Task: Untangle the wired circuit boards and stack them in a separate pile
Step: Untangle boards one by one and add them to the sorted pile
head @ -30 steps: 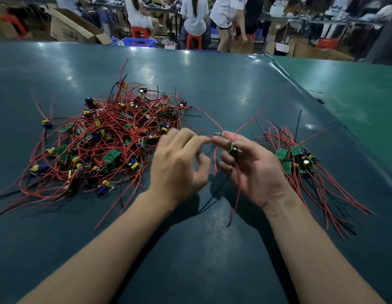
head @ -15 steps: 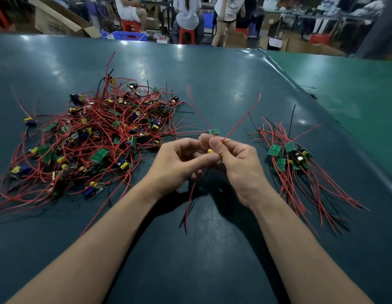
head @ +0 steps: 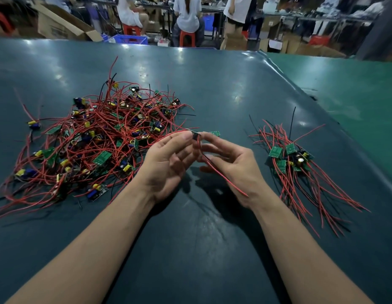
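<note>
A tangled pile of boards (head: 98,141) with red and black wires is lying on the left of the dark green table (head: 212,88), spreading toward the middle. Just right of that pile, above the table's middle, the person's left hand (head: 166,165) is hovering palm up, its thumb and fingertips pinching a small circuit board (head: 196,136) from the left. The right hand (head: 232,165) is meeting it from the right, its thumb and forefinger pinching the same board, while the other fingers are curling loosely. A red wire (head: 221,174) from the board is running across the right palm toward the near right. A second green board (head: 215,134) is showing just past the right fingertips. Well to the right, a smaller sorted pile (head: 291,161) is lying with wires trailing toward the near right.
</note>
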Motion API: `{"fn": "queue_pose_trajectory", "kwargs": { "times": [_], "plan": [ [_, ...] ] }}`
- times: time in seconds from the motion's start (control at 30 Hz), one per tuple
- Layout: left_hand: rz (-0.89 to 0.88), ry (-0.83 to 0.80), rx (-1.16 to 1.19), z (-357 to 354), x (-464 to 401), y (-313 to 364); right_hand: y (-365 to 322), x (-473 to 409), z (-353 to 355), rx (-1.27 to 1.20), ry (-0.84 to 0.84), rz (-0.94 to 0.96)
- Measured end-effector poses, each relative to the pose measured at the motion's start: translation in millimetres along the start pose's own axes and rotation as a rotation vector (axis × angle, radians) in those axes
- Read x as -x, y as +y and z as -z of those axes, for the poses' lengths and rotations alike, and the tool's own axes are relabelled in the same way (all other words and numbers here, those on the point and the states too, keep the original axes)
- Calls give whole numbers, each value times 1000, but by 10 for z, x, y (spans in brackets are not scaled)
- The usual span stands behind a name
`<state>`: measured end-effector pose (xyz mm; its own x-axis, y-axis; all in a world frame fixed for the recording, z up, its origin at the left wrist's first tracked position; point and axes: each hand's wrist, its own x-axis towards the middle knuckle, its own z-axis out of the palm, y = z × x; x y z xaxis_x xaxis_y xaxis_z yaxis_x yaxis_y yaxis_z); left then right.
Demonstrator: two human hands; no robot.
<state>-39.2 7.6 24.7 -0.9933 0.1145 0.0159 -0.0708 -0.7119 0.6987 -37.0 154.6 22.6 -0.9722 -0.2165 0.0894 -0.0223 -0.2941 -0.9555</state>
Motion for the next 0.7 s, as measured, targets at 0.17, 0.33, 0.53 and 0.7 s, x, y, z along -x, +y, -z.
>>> {"fn": "queue_pose_trajectory", "kwargs": {
  "times": [0.17, 0.33, 0.53, 0.7],
  "plan": [
    [-61, 18, -63, -17, 19, -13, 6, 29, -52, 41, -36, 109],
    [-132, 46, -170, -27, 43, -132, 5, 15, -46, 75, 65, 142],
    [-112, 100, -95, -11, 38, -159, 57, 3, -75, 101, 68, 98],
    [-46, 71, -198, -11, 34, -153, 48, -13, -79, 43, 142, 123]
  ]
}}
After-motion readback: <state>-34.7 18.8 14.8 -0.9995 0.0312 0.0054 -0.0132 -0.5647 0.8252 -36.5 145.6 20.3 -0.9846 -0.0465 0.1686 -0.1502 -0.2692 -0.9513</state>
